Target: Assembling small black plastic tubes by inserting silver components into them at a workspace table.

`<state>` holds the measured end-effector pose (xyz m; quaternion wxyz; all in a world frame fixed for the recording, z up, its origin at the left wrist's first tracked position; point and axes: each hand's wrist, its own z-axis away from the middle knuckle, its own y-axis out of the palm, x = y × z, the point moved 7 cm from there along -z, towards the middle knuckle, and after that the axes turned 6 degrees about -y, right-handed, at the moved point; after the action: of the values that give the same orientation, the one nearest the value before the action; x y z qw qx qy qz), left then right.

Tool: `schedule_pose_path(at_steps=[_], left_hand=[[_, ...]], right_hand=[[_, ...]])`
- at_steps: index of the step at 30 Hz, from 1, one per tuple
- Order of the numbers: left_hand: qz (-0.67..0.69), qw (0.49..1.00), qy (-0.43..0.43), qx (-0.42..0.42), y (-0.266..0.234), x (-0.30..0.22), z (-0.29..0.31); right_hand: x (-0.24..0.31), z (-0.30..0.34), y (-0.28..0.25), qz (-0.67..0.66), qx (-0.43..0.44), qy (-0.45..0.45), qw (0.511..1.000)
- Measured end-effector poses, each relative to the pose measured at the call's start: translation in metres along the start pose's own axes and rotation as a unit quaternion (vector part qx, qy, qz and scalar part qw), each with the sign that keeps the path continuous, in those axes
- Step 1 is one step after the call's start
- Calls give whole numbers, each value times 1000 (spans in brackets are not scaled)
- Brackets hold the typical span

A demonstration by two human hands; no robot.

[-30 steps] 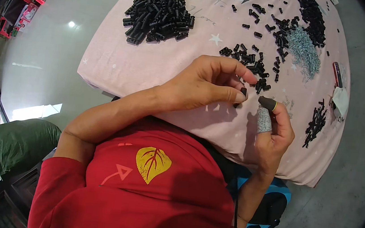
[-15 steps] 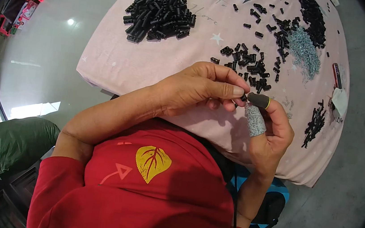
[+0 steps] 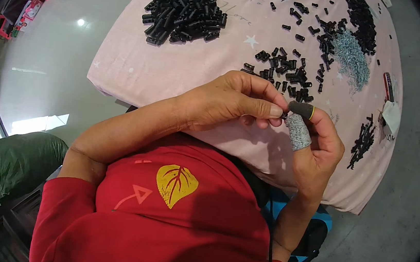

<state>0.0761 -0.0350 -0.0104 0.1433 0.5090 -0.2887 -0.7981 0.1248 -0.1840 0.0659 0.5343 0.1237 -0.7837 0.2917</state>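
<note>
Leftmost on the pink-covered desk, a large pile of black tubular parts is heaped. Next, the left hand is noted above the near edge, its thumb and forefinger pinched narrowly on a small black piece, mostly hidden by the fingertips. Beyond it, a loose cluster of short black parts is scattered. The right hand is brought up to the piece, its forefinger covered by a dark sleeve and its thumb by a grey wrap; whether anything is gripped there cannot be told. Farther right, a grey-blue heap is placed, then thin black strips.
</note>
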Motion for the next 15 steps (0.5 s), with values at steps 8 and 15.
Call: schedule_pose_path(at_steps=[8, 15], left_hand=[[4, 999, 12, 31, 0, -1, -1], [114, 991, 8, 75, -8, -6, 6]], right_hand=[[-3, -5, 4, -39, -1, 4, 999], [-8, -1, -11, 17, -30, 23, 999]])
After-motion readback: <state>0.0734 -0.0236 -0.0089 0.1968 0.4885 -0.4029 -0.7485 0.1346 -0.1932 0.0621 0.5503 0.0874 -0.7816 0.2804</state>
